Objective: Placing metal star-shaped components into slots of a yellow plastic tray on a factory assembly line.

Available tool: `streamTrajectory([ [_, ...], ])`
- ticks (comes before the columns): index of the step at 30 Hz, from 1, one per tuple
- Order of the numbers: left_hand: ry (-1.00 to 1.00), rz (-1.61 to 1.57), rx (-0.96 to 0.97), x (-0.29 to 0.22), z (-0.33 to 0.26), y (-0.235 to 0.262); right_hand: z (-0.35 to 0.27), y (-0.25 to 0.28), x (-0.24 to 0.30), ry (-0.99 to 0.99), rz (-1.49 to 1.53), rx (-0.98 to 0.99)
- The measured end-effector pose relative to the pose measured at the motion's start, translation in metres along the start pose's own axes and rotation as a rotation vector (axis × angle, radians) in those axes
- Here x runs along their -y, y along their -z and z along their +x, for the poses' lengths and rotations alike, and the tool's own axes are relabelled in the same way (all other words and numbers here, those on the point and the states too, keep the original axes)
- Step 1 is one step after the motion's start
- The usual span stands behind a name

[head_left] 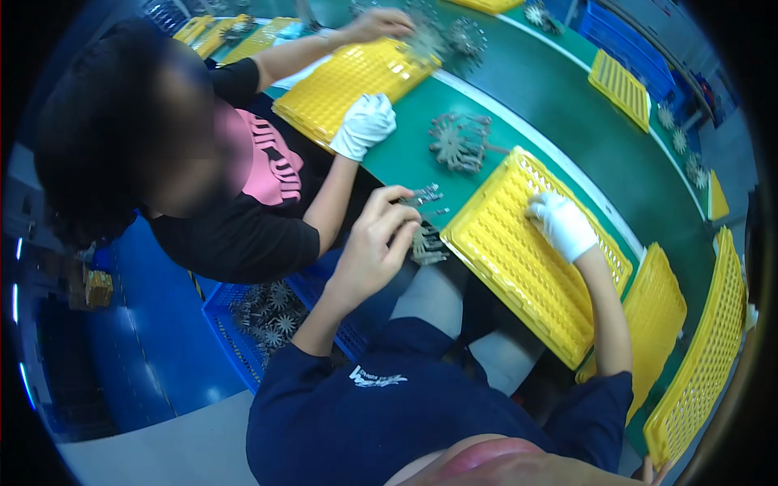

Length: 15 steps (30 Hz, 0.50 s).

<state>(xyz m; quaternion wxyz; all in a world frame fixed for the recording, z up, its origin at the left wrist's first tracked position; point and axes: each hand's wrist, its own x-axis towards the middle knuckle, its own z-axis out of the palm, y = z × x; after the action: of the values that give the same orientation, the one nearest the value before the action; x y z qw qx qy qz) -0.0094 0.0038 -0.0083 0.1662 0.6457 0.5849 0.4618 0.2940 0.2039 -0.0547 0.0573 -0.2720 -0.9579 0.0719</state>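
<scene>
My left hand [374, 243] is bare, and its thumb and fingertips are pinched together on a small grey metal part [421, 197], a thin, short piece with a ragged outline; its fine shape is too small to tell. It sits at the near edge of the green belt [567, 121], just left of the yellow grid tray [506, 267]. The piece points away from my fingertips toward the right and slightly far, its long axis running roughly along the tray's near-left edge. Just below my fingers lies a small heap of grey parts [428, 245] of the same kind.

My right hand [562, 224] wears a white glove and rests flat on the tray's far side, fingers together and curled down onto the grid; I cannot tell whether they grip anything.

The tray itself is long and slanted, running from far left to near right across my lap. Farther on the belt, beyond the tray's corner, sits a grey star-shaped cluster [459, 142] of parts. To the left a co-worker in a black and pink shirt leans in; their gloved hand [365, 124] rests on a second yellow tray [340, 85], and their forearm crosses close beside my left hand. More yellow trays stand at my right [705, 356], and a blue crate [235, 340] of star clusters sits low on the left.
</scene>
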Motion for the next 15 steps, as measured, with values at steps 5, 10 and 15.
streamTrajectory([
  [5, 0.015, 0.1, -0.056, -0.005, -0.004, 0.005, 0.007, 0.003, 0.001, -0.011, 0.054, -0.004],
  [10, -0.041, 0.203, -0.085, -0.007, 0.0, 0.0, 0.007, 0.015, -0.001, -0.093, 0.086, -0.043],
  [15, -0.035, 0.156, -0.079, -0.006, 0.0, -0.006, 0.005, 0.016, -0.009, -0.193, 0.001, 0.01],
])
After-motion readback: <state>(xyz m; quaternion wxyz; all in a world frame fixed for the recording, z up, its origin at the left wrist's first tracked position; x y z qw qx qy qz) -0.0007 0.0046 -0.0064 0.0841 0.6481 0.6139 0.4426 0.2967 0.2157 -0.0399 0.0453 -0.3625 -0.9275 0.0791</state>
